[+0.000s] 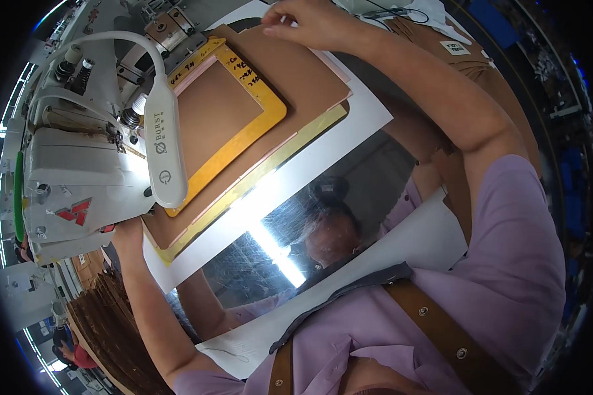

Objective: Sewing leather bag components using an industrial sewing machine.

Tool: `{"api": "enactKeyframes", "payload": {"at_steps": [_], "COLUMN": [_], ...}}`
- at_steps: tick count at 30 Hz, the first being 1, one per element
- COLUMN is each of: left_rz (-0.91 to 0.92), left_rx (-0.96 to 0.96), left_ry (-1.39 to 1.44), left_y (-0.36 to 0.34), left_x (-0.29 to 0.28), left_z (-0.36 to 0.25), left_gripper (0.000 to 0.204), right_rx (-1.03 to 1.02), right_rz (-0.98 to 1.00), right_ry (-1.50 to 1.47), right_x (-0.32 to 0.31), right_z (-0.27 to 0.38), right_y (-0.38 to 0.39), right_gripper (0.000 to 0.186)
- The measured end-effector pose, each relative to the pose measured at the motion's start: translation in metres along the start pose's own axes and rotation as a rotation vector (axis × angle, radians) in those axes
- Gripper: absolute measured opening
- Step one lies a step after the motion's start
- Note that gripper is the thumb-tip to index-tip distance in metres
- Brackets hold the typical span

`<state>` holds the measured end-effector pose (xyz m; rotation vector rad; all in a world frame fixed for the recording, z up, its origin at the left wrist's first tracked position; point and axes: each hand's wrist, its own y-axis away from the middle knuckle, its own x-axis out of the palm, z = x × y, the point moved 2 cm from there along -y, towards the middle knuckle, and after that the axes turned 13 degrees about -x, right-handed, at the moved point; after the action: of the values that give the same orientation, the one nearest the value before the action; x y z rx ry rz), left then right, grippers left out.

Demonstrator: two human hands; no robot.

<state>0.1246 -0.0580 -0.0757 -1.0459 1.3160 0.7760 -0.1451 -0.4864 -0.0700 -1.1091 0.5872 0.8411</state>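
Observation:
My right hand [290, 21] is raised over the back edge of a tan board [313, 76], fingers loosely curved and apart, nothing visible in them. My left hand [126, 230] is at the board's near-left corner, beside the sewing machine head [89, 191]; its fingers are hidden. A yellow frame [267, 112] with handwritten marks lies on the board, around a tan inner area. Pale yellow and white sheets [369, 115] show under the board. A white lamp arm [165, 145] hangs over the frame's left side, by the lit needle area.
A reflective metal table [270, 257] is in front of me, with pale paper [408, 243] along its near edge. Stacks of brown pieces stand at right [474, 72] and lower left [102, 309]. A cable lies at the top. Another person [79, 352] is far off at lower left.

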Motion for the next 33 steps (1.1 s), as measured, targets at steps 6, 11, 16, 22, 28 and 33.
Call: {"api": "enactKeyframes", "payload": {"at_steps": [6, 11, 16, 22, 28, 33], "left_rz": [0.142, 0.11, 0.091, 0.02, -0.032, -0.055], "left_rx": [0.349, 0.343, 0.365, 0.407, 0.44, 0.44], "left_ry": [0.153, 0.055, -0.007, 0.112, 0.236, 0.171], "left_y": [0.102, 0.101, 0.099, 0.128, 0.139, 0.14], "left_x": [-0.017, -0.005, -0.004, -0.011, -0.018, -0.015], "left_z": [-0.017, -0.008, -0.013, -0.003, -0.013, 0.0], "left_gripper": [0.064, 0.066, 0.068, 0.059, 0.063, 0.065], "right_rx": [-0.051, -0.119, -0.074, 0.125, -0.057, 0.012], "right_rz": [0.193, 0.251, 0.217, 0.13, -0.124, 0.037], "right_ry": [0.188, 0.371, 0.358, 0.127, 0.034, -0.095], "right_x": [-0.018, -0.008, -0.017, 0.006, -0.004, -0.015], "right_z": [0.04, 0.041, 0.035, -0.017, -0.053, -0.013], "right_y": [0.102, 0.104, 0.089, 0.03, 0.01, 0.039], "right_gripper": [0.058, 0.066, 0.058, 0.052, 0.057, 0.052]}}
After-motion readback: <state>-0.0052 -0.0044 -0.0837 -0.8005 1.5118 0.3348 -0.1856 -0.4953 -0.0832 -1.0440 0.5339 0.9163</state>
